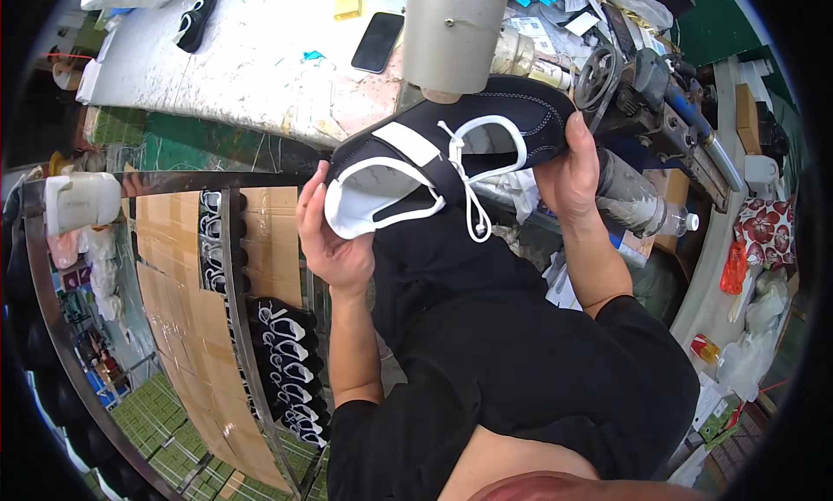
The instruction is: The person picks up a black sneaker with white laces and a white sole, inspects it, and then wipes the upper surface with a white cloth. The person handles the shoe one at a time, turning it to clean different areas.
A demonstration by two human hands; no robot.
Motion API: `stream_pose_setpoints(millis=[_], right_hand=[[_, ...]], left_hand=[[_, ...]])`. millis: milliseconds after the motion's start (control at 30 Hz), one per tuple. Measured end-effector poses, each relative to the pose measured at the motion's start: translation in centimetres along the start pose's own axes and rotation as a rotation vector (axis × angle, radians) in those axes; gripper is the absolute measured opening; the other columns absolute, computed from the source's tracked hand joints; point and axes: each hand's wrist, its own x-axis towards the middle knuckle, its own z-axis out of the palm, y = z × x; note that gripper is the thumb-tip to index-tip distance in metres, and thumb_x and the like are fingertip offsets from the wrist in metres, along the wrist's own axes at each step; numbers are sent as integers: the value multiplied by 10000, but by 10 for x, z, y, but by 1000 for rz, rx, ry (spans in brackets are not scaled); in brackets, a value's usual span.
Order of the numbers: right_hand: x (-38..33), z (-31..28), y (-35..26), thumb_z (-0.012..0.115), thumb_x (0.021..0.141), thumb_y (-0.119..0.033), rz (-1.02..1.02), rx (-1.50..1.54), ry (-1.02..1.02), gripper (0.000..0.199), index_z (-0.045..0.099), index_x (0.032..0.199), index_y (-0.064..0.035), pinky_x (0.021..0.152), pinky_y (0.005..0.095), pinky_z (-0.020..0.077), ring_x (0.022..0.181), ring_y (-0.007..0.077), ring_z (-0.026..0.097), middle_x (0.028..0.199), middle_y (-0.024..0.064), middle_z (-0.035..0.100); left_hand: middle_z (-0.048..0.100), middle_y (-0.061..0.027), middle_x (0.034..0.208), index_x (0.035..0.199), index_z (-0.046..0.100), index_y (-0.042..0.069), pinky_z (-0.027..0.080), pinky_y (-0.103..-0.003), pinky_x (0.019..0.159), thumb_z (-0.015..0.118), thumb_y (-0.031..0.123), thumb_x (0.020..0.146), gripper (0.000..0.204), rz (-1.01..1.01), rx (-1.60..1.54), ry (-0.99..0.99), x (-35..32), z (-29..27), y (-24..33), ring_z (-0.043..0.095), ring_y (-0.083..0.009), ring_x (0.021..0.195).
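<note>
A black shoe upper [542, 102] with white lining, a white strap and white tied lace is held between my two hands, below the end of a beige machine arm [455, 45]. My left hand [337, 254] is closed on its white-lined left end, fingertips at the edge. My right hand [570, 173] grips the black right end, thumb up along the edge and the other fingers mostly hidden. The lace [473, 208] hangs in a loop toward me from the middle of the upper.
A small black shoe [195, 22] and a dark phone [377, 43] lie on the white worktable [252, 76]. A handwheel [599, 76] and machine parts stand right, near a plastic bottle [672, 219]. At left, a metal-framed rack [234, 267] carries cardboard and several black-and-white uppers [286, 362].
</note>
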Motion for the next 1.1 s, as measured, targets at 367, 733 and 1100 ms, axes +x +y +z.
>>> stream_pose_setpoints(millis=[367,733,1100], right_hand=[[-9,-6,-10,439,1090,-354,31,3,67,518,440,1438,28,1045,336,466,1206,181,600,1330,126,603],[-19,-8,-24,428,1062,-416,-26,-185,124,590,433,1450,28,1117,407,418,1298,263,557,1402,170,567],[-64,-51,-51,389,1033,-449,-182,-258,233,689,363,1499,58,1160,424,373,1340,287,525,1434,200,536]], left_hand=[[487,-249,1436,1413,478,-81,486,-416,1084,701,-145,758,694,-182,-103,-67,10,9,-9,528,-341,1327],[480,-278,1460,1382,462,-60,491,-408,1082,778,-100,773,688,-317,-385,-66,23,20,-11,550,-332,1317],[556,-293,1368,1251,556,-22,519,-418,1049,879,13,745,601,-105,-555,-176,29,57,-4,589,-352,1274]])
